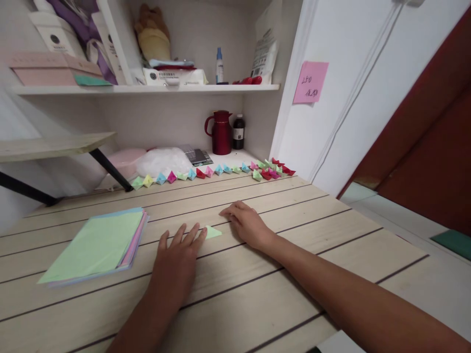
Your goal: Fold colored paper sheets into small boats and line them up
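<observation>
A small light green folded piece of paper (212, 232) lies on the slatted wooden table, with a pointed end toward the right. My left hand (178, 255) rests flat with its fingers spread, and the fingertips on its right side touch the paper and cover its left part. Just beyond the paper's right tip, my right hand (246, 224) sits apart from it on the table. Its fingers are bent and held together, and nothing shows between them. To the left of my left hand lies a stack of coloured paper sheets (95, 242), light green on top.
A row of small folded paper boats (200, 173) lines the table's back edge, with more bunched in a cluster (272, 170) at the right. Behind stand a red jug (222, 132) and a dark bottle (239, 132). A small raised shelf (55, 146) overhangs the left back corner.
</observation>
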The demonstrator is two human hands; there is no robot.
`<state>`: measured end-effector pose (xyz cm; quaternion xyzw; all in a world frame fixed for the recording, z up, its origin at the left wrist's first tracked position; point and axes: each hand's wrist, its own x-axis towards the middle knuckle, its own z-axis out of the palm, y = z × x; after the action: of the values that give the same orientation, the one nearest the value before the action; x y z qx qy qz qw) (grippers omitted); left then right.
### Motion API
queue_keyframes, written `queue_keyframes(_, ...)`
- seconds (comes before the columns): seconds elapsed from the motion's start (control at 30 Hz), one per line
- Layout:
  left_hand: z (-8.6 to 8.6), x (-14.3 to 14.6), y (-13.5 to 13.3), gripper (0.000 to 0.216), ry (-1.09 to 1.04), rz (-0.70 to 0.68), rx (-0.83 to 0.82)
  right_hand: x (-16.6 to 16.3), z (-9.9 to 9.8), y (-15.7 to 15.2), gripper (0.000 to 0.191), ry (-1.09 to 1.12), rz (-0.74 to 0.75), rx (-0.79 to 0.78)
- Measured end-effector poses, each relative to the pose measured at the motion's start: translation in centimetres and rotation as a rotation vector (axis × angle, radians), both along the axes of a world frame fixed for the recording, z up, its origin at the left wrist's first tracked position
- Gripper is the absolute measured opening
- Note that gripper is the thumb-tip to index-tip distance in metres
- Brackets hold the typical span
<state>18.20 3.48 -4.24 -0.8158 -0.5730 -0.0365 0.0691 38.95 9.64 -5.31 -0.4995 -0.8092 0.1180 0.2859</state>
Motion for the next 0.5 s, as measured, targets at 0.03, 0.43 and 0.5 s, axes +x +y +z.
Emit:
queue_keyframes(0.03,0.2,0.0,-0.1,0.071,-0.005,0.002,-0.010,0.3,0.0,-0.3,0.033,-0.009,0.042,0.030)
queue_keyframes(0.43,0.7,-1.1,-1.9,0.070,-0.054,0.044,-0.085,-1.5,1.2,-5.1,0.034,-0.624,0.269,0.348)
queue_keyframes(0.5,0.8,-1.0,-2.4,0.069,-0.045,0.065,-0.087,-1.6,1.3,-5.3,0.034,-0.633,0.271,0.349)
